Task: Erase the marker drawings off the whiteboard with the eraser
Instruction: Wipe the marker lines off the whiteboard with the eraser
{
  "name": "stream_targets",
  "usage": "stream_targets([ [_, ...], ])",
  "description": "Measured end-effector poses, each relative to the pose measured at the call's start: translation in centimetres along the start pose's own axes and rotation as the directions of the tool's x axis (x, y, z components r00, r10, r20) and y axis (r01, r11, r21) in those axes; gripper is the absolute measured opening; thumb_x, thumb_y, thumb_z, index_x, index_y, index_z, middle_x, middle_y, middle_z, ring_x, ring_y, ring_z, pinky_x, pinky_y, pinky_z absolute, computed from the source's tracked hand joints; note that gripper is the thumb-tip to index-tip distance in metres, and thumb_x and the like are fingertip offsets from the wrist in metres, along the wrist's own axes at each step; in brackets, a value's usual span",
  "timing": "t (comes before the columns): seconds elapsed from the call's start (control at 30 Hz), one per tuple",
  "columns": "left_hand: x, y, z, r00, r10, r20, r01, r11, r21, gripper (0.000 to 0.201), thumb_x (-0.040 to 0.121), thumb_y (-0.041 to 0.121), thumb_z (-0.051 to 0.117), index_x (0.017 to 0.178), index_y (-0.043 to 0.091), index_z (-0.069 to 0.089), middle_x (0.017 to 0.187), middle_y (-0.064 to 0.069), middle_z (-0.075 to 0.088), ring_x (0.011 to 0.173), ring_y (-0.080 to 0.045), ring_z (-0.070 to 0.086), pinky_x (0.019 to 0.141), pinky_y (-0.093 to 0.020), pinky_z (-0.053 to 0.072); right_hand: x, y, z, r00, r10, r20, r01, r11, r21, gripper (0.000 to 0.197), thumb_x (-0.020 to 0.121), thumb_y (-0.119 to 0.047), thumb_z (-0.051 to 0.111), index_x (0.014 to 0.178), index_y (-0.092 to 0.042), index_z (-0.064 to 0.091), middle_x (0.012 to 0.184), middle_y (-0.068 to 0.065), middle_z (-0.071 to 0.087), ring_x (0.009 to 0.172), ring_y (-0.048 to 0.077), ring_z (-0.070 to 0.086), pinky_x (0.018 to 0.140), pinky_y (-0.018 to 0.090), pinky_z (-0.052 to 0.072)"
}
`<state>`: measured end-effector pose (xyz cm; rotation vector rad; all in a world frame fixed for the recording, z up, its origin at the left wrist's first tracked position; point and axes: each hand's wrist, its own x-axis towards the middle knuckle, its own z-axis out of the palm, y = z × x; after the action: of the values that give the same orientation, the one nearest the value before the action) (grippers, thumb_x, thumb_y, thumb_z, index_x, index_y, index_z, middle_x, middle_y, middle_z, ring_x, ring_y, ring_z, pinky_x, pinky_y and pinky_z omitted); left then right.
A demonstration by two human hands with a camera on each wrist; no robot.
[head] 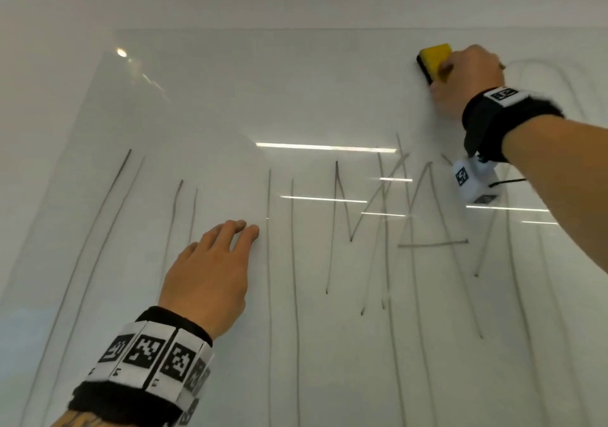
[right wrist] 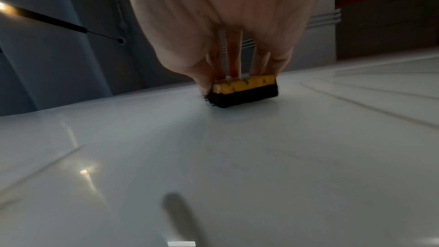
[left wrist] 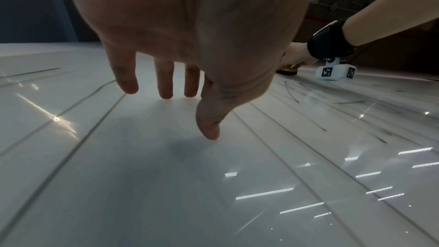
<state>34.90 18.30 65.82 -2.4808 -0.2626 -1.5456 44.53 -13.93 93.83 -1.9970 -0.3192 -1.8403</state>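
Eraser (head: 433, 61): a yellow block with a black felt face, found at about one o'clock in the head view; it is gripped by the right hand (head: 467, 79) and its black face is pressed flat on the whiteboard (head: 230, 97).
Eraser, wrist view: the yellow back (right wrist: 244, 84) is seen on top and the black felt beneath, touching the board surface (right wrist: 213, 157).
Right hand fingers: they are curled over the eraser's yellow back, with the thumb (right wrist: 204, 82) set against its end; the block is grasped.
Left hand (head: 207, 278): it is placed at about seven o'clock in the head view, palm toward the board.
Left hand fingers (left wrist: 126, 82): they are held straight and spread, released, with nothing grasped; the tips are seen at the board surface, though whether the palm touches cannot be told.
Marker drawings (head: 362, 229): thin dark lines, mostly long upright strokes and zigzags, are spread across the lower half of the board from eight o'clock to four o'clock.
Loop strokes (head: 543, 74): faint curved lines are seen at two o'clock, just beside the right hand.
Upper board: the area from ten to twelve o'clock, left of the eraser, is seen without strokes.
Wristbands (head: 154, 357): black bands with black-and-white square markers are worn on both wrists.
Reflections (head: 325, 146): bright bars of light are mirrored on the glossy surface.
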Motion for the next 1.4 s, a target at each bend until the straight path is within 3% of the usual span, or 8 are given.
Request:
stream_targets([
  [0.27,0.4,1.8,-1.3,0.996,-0.058,0.061,0.055,0.998,0.041,0.070,0.093,0.015,0.056,0.153,0.024,0.021,0.156,0.004,0.019,0.136,-0.015,0.038,0.093,-0.025,0.043,-9.5,-2.7,2.7,0.828,-0.548,0.122,0.528,0.833,0.164,0.032,0.090,-0.027,0.066,0.120,-0.015,0.066,0.135,0.009,0.054,0.112,0.040,0.053,0.102,0.041,0.040],
  [0.5,0.5,5.2,-3.4,0.998,-0.054,0.026,0.051,0.994,0.093,0.067,0.093,0.032,0.058,0.152,0.025,0.027,0.158,0.003,0.023,0.140,-0.021,0.036,0.100,-0.035,0.047,0.8,4.6,-1.2,0.999,-0.003,0.036,0.005,0.999,-0.051,0.026,0.088,-0.013,0.066,0.110,0.000,0.069,0.118,0.025,0.063,0.106,0.044,0.062,0.090,0.042,0.051],
  [0.8,1.2,22.0,-3.8,0.914,0.403,-0.041,-0.405,0.912,-0.067,0.073,0.087,0.050,0.064,0.148,0.033,0.028,0.154,0.005,0.023,0.141,-0.024,0.025,0.112,-0.046,0.032,-6.0,2.6,1.0,0.794,-0.587,0.157,0.555,0.806,0.207,0.037,0.088,-0.028,0.071,0.124,-0.020,0.067,0.140,0.006,0.054,0.120,0.036,0.054,0.108,0.038,0.036],
  [0.93,1.1,24.1,-1.1,0.900,0.429,0.073,-0.429,0.903,-0.014,0.088,0.084,0.041,0.072,0.152,0.033,0.017,0.158,0.004,0.010,0.146,-0.028,0.012,0.116,-0.051,0.020,1.1,9.0,-1.0,0.984,-0.176,0.023,0.175,0.984,0.026,0.033,0.088,-0.018,0.067,0.120,-0.009,0.068,0.128,0.021,0.056,0.113,0.045,0.058,0.099,0.043,0.047],
  [1.03,1.3,23.9,-0.1,0.907,0.415,0.068,-0.415,0.910,-0.013,0.092,0.081,0.035,0.076,0.149,0.037,0.014,0.157,0.007,0.012,0.145,-0.025,0.013,0.114,-0.049,0.021,3.0,12.2,-1.3,1.000,0.004,0.010,-0.003,0.998,-0.060,0.031,0.091,-0.016,0.064,0.117,0.001,0.064,0.129,0.024,0.052,0.111,0.046,0.057,0.092,0.044,0.048],
  [1.17,1.5,24.1,0.2,0.913,0.405,0.038,-0.405,0.914,-0.008,0.094,0.079,0.033,0.078,0.147,0.039,0.014,0.156,0.009,0.013,0.145,-0.023,0.014,0.114,-0.048,0.020,-0.7,9.8,0.0,0.978,-0.204,0.035,0.205,0.978,-0.026,0.035,0.091,-0.019,0.060,0.122,-0.003,0.058,0.132,0.019,0.049,0.115,0.046,0.052,0.100,0.045,0.042],
  [1.33,1.4,24.2,0.5,0.919,0.395,0.018,-0.394,0.918,-0.036,0.092,0.081,0.036,0.077,0.148,0.041,0.014,0.158,0.010,0.011,0.146,-0.021,0.014,0.115,-0.047,0.017,-8.1,10.4,1.7,0.746,-0.665,0.038,0.654,0.741,0.150,0.036,0.094,-0.025,0.064,0.129,-0.013,0.064,0.143,0.007,0.054,0.114,0.033,0.052,0.104,0.037,0.035],
  [1.4,1.4,23.8,0.6,0.917,0.398,0.010,-0.397,0.916,-0.064,0.091,0.083,0.036,0.075,0.149,0.043,0.013,0.160,0.012,0.008,0.147,-0.020,0.012,0.116,-0.046,0.015,-5.6,13.2,1.2,0.814,-0.580,-0.019,0.580,0.811,0.073,0.037,0.094,-0.022,0.064,0.129,-0.011,0.063,0.144,0.009,0.054,0.116,0.037,0.053,0.106,0.040,0.036],
])
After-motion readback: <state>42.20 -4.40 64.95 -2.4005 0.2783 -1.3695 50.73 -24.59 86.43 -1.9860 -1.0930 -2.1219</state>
